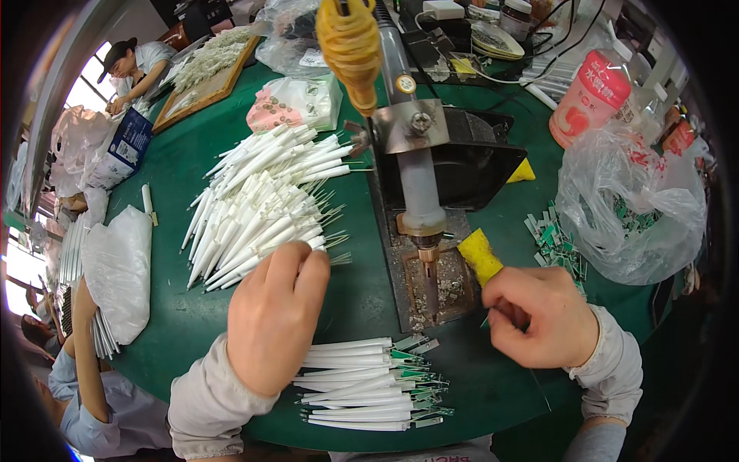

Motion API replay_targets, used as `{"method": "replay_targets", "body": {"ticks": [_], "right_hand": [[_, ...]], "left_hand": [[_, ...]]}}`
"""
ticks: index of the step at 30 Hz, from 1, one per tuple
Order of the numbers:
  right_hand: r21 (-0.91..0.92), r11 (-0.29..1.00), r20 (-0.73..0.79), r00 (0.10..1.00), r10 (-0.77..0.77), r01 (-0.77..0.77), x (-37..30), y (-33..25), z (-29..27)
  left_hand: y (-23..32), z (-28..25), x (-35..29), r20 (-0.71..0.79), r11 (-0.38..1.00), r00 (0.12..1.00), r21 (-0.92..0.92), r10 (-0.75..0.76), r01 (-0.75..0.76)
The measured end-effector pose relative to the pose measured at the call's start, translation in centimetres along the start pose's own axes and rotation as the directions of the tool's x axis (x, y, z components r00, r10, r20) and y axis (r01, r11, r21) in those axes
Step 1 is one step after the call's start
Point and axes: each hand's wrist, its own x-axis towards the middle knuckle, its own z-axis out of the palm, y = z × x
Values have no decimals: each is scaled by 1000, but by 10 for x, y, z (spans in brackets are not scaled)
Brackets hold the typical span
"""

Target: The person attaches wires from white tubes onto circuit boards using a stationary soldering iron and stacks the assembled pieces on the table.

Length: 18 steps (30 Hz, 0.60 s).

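My left hand (279,316) is closed at the near edge of a heaped pile of slim white plastic tubes with thin wire ends (258,204); its fingertips are hidden. My right hand (543,317) is pinched beside a yellow sponge (480,256), and what it grips cannot be made out. A thin wire (543,391) hangs below that hand. Between my hands a soldering iron (422,185) is clamped upright, tip down over a soiled metal base (450,300). In front lies a row of white tubes with small green circuit boards (362,383) at their right ends.
Loose green circuit boards (556,242) lie at right, beside a clear plastic bag (627,212) and a pink-labelled bottle (589,96). A white plastic bag (119,273) is on the left. Co-workers sit at far left (142,61) and near left (92,400).
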Motion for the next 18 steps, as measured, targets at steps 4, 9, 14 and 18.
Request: {"method": "replay_targets", "body": {"ticks": [4,9,14,18], "right_hand": [[242,968,177,984,24,-67,-2,-8,6],[466,872,293,956,8,-150,-5,-11,17],[576,781,323,945,54,-241,-5,-11,27],[707,551,447,884,138,-443,-7,-11,31]], "left_hand": [[14,-26,-8,50,988,993,-113,108,-101],[28,-44,-7,183,859,971,-510,157,-43],[29,-35,-6,232,706,963,-705,138,69],[29,-30,-5,366,543,917,-808,157,230]]}}
